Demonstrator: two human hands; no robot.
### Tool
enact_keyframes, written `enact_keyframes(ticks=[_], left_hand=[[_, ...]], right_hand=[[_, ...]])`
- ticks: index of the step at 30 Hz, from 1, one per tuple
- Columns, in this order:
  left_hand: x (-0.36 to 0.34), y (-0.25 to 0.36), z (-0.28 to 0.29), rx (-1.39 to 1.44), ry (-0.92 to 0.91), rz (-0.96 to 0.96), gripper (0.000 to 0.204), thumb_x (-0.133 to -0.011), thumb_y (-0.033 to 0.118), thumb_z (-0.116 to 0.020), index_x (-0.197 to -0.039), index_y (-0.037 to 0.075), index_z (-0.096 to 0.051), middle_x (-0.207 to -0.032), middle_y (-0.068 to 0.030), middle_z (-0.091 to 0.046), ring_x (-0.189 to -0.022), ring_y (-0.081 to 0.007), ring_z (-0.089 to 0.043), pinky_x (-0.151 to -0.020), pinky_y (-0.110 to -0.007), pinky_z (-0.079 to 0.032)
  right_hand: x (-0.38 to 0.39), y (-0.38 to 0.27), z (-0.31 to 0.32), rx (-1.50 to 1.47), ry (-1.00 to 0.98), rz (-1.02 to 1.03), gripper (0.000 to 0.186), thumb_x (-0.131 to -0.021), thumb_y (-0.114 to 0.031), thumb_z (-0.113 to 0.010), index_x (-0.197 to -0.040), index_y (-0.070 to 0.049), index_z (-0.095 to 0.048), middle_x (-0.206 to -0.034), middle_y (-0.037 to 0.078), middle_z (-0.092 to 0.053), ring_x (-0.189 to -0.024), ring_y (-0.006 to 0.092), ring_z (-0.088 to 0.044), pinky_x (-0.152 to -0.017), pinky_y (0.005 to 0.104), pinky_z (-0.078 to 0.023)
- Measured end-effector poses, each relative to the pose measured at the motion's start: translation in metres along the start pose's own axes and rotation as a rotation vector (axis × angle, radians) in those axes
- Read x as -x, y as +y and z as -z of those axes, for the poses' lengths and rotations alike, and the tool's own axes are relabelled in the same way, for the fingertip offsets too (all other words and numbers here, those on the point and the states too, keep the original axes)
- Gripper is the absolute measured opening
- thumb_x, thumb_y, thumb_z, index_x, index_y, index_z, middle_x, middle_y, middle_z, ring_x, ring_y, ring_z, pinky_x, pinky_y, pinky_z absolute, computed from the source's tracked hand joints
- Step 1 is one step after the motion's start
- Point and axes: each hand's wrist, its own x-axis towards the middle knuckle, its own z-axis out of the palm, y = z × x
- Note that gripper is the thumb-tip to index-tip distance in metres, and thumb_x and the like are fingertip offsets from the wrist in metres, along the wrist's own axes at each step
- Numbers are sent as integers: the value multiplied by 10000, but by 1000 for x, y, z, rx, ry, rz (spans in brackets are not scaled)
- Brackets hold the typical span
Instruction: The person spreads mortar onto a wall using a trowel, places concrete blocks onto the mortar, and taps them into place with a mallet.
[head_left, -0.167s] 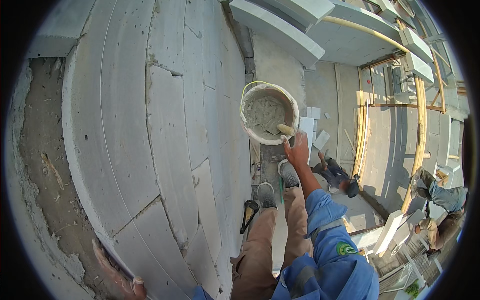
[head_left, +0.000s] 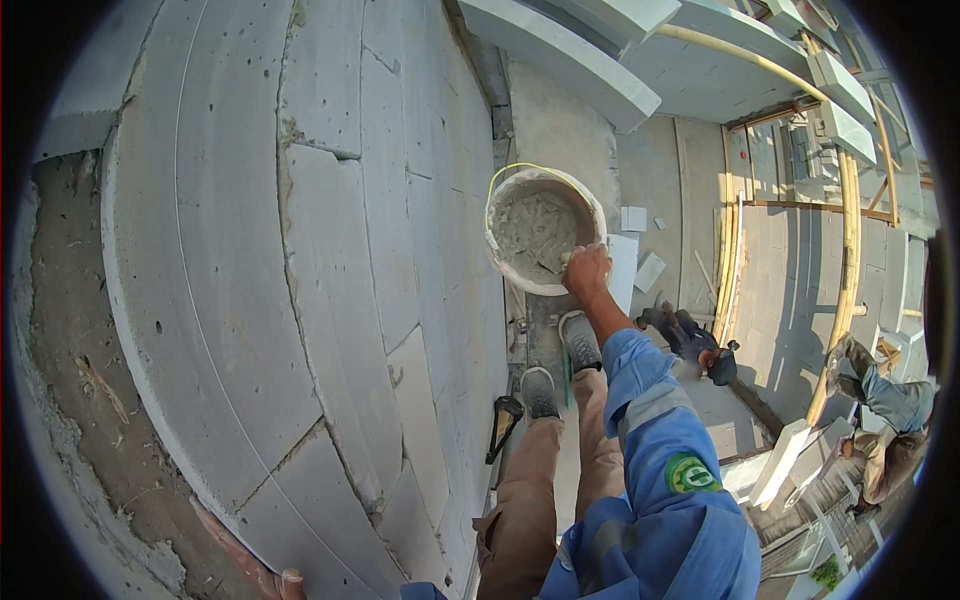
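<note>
A round bucket (head_left: 540,288) with a pale, mortar-smeared rim and a thin yellow handle stands in front of my feet. Wet grey mortar (head_left: 535,225) fills much of it. At its near right rim my right hand (head_left: 588,268) is closed around the pale handle of a trowel, whose grip my fingers now cover; its blade lies in the mortar and is hard to make out. Far down on the left, my left hand (head_left: 250,562) lies along the outer edge of the light grey block wall (head_left: 345,300), fingers stretched out and partly cut off by the wall.
A thin string (head_left: 190,270) runs along the wall top. By my shoes lies a black-and-yellow tool (head_left: 503,425). Loose white blocks (head_left: 622,270) sit right of the bucket. One co-worker (head_left: 690,335) bends beyond my right arm; other people (head_left: 885,410) are at far right, near bamboo poles (head_left: 848,260).
My right hand has gone from open beside the bucket's rim to closed on the trowel handle. My left hand has slid slightly lower in view, still along the wall edge.
</note>
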Motion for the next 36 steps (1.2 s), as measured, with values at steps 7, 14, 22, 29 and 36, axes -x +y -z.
enact_keyframes(ticks=[7, 14, 22, 29, 36], left_hand=[[73, -37, 1, -542, 30, -293, 119, -877, 141, -618, -884, 26, -591, -813, -223, -606, -799, -440, -580, -813, -684, -401], [62, -28, -21, -261, -17, -138, 149, -884, 180, -600, -903, 44, -542, -793, -166, -538, -764, -411, -542, -843, -684, -383], [33, -1, 9, -160, -16, -44, 303, -880, 255, -575, -1025, 21, -449, -948, -192, -448, -898, -417, -467, -901, -656, -335], [-25, 28, -9, -4, 26, -4, 450, -876, 321, -552, -1133, 1, -367, -1085, -215, -370, -1015, -422, -402, -952, -632, -293], [-56, 65, 10, 32, 112, 101, 599, -872, 386, -529, -1240, -19, -286, -1221, -238, -292, -1133, -427, -337, -1003, -608, -251]], right_hand=[[-54, -42, -62, 122, -342, 131, 353, -824, -304, -572, -1055, -77, -713, -1138, 146, -659, -1015, 347, -637, -820, 540, -507], [-77, -25, -69, -749, -555, -88, 372, -806, -267, -583, -1064, -11, -659, -1095, 214, -650, -921, 374, -668, -758, 518, -528], [-19, -34, 21, 62, -142, 154, 523, -838, -234, -605, -1286, 16, -504, -1092, 191, -634, -860, 333, -664, -708, 408, -553], [-84, -15, -30, 586, -301, 153, 508, -835, -245, -618, -1267, 16, -561, -1145, 150, -643, -947, 296, -655, -642, 379, -539], [-7, -69, -28, 307, -612, 295, 445, -771, -231, -647, -1135, 26, -646, -1073, 161, -687, -973, 308, -679, -713, 424, -552]])
